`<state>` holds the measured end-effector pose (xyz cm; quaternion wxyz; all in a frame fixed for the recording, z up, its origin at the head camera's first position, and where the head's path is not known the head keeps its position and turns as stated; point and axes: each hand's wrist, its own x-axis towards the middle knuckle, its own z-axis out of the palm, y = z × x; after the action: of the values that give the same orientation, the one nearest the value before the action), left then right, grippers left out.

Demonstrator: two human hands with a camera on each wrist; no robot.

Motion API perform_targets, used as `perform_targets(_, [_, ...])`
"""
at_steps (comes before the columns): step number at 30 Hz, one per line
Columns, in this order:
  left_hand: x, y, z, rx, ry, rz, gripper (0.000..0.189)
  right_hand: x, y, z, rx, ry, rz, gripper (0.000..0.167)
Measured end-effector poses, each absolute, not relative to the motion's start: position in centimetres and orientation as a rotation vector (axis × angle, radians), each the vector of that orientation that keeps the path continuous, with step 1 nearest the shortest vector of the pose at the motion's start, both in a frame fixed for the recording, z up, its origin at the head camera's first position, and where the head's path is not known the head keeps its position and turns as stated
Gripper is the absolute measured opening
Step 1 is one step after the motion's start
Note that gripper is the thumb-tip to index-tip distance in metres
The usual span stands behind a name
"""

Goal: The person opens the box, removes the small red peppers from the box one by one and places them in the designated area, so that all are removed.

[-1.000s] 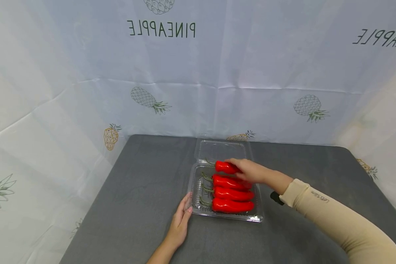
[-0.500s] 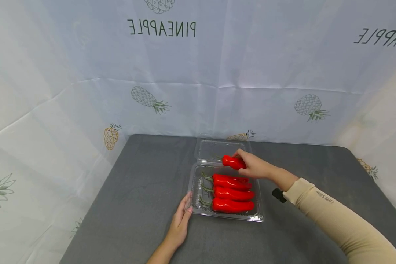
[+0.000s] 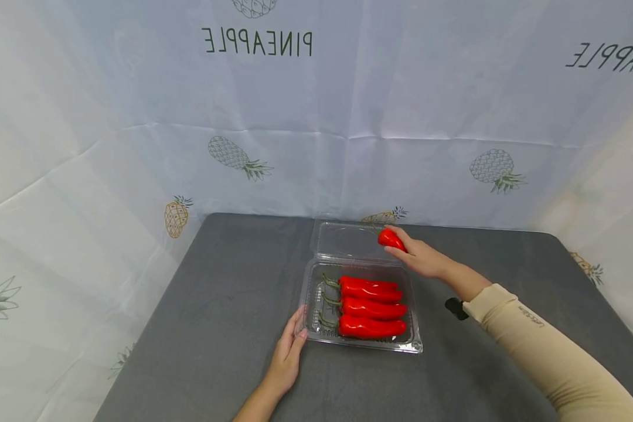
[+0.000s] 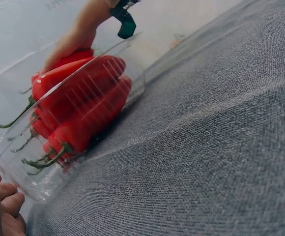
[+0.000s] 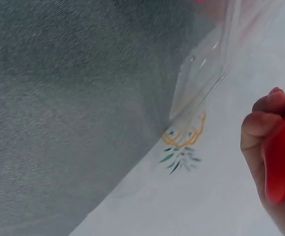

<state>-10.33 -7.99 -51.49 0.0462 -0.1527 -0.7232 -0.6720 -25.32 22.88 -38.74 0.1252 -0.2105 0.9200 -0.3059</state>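
A clear plastic clamshell container (image 3: 358, 344) lies open on the grey table, its lid (image 3: 343, 240) folded back toward the curtain. Several red peppers (image 3: 371, 327) with green stems lie in the tray, stems pointing left; the left wrist view shows them stacked. My left hand (image 3: 286, 357) holds the tray's near left corner, thumb in front and fingers (image 4: 10, 201) at its side. Above the lid's right part, my right hand (image 3: 424, 258) grips one red pepper (image 3: 391, 239). In the right wrist view its fingers (image 5: 258, 130) curl round the pepper, whose stem end is cut off.
A grey cloth-covered table (image 3: 232, 281) surrounds the container. Behind it hangs a white curtain (image 3: 343, 164) printed with pineapples, which also lines both sides. A small black device (image 3: 456, 308) sits at my right wrist.
My right hand has lifted the pepper away from the tray's far side and carried it up and to the right, over the lid. The left hand keeps its place at the corner.
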Motion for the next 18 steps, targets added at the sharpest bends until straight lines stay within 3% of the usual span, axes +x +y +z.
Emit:
perform_targets(10, [-10.3, -8.0, -51.6, -0.461, -2.221, -2.052, 0.045, -26.2, 25.5, -39.3, -0.426, 2.647, -1.114, 0.071])
perform_targets(18, [-10.4, -8.0, -51.6, -0.471, -2.206, -2.059, 0.045, -27.0, 27.2, -39.9, -0.171, 2.679, -1.310, 0.060])
